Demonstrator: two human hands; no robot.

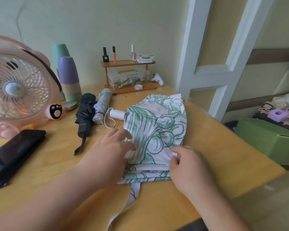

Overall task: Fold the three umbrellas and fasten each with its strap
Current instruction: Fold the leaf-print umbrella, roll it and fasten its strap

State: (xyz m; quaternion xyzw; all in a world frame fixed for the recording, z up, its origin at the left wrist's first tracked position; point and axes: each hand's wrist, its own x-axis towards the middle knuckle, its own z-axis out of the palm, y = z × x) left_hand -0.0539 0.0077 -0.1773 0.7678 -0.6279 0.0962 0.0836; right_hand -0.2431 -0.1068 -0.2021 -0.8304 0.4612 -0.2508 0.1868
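The floral umbrella [155,130] lies in the middle of the table [220,147], its white-and-green canopy spread in flat pleats. Its white handle [118,113] points left, with a cord loop trailing beside it. The left hand [110,150] rests on the canopy's left edge, its fingers stretched out and only slightly bent, the tips lying on the cloth just near of the handle; it grips nothing. The right hand [188,165] sits at the near right part of the canopy, its fingers curled, with thumb and forefinger pinching a fold of the fabric. Between the two hands, layered folds are stacked along the near side. The strap [133,194] runs from them toward the near edge of the table and hangs over it.

The black umbrella [86,112] and the grey umbrella [102,105] lie touching side by side to the far left of the handle, both bundled, and the black one's strap tail lies loose on the wood.

The table's right edge runs diagonally close behind the canopy, with a green box [265,139] beyond it. Bare wood lies to the right of the right hand and between the left forearm and a dark flat case [15,154]. A pink fan [18,87], stacked cups [68,75] and a small wooden shelf [128,75] line the far side.
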